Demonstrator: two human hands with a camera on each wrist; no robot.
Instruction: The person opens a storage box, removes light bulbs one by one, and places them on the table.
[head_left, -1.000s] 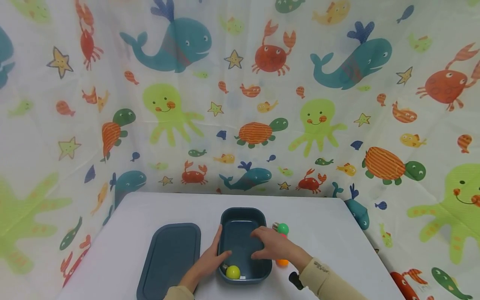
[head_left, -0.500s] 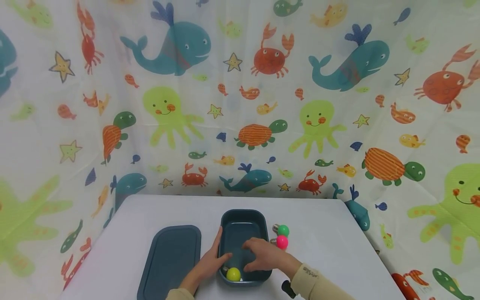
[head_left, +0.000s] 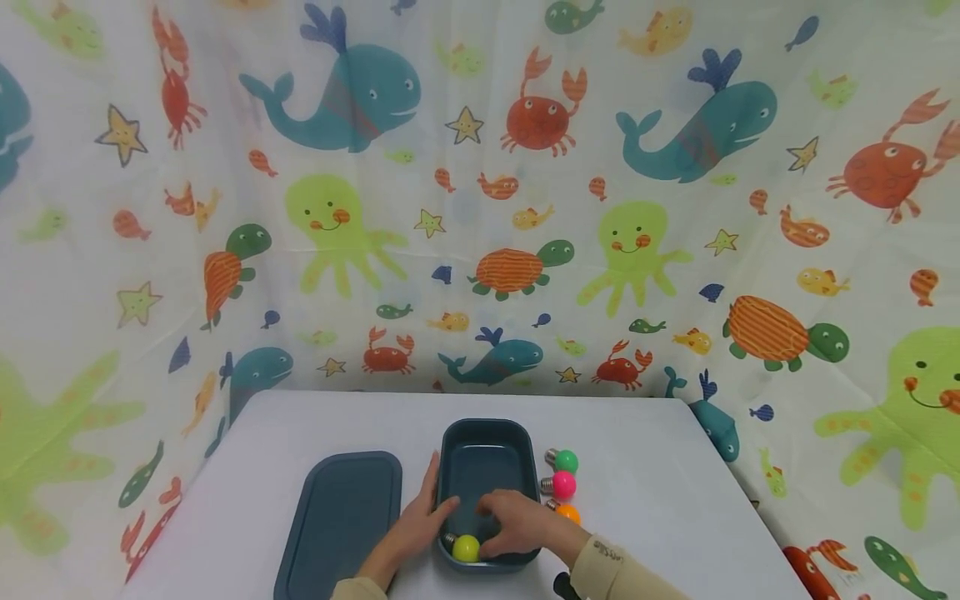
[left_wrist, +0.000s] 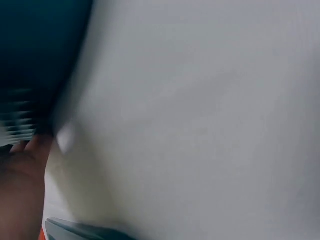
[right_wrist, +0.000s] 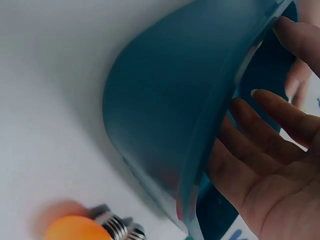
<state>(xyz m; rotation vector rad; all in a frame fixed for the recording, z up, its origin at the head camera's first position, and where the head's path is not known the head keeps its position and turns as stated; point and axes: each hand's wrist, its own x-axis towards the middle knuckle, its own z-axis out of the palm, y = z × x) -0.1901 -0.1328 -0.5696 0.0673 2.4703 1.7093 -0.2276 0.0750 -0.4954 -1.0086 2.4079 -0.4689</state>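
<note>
A dark blue rectangular box (head_left: 487,431) stands open on the white table, with a small yellow light bulb (head_left: 466,548) in its near left corner. My left hand (head_left: 412,527) holds the box's left side, thumb over the rim and fingers along the outer wall. In the left wrist view, part of that hand (left_wrist: 25,170) shows beside the dark box wall. My right hand (head_left: 517,523) reaches over the right rim into the box, thumb close beside the yellow bulb. In the right wrist view, its fingers (right_wrist: 270,112) are spread and bent loosely inside the box, with nothing between them.
Right of the box lie a green bulb (head_left: 567,462), a pink bulb (head_left: 564,484) and an orange bulb (head_left: 568,514), all with screw bases. A flat dark blue lid (head_left: 341,517) lies at left. A small black object (head_left: 564,585) is partly hidden by the right sleeve.
My right hand has moved left and toward the near end inside the box, closer to the yellow bulb, uncovering the pink and orange bulbs. The left hand stays on the box.
</note>
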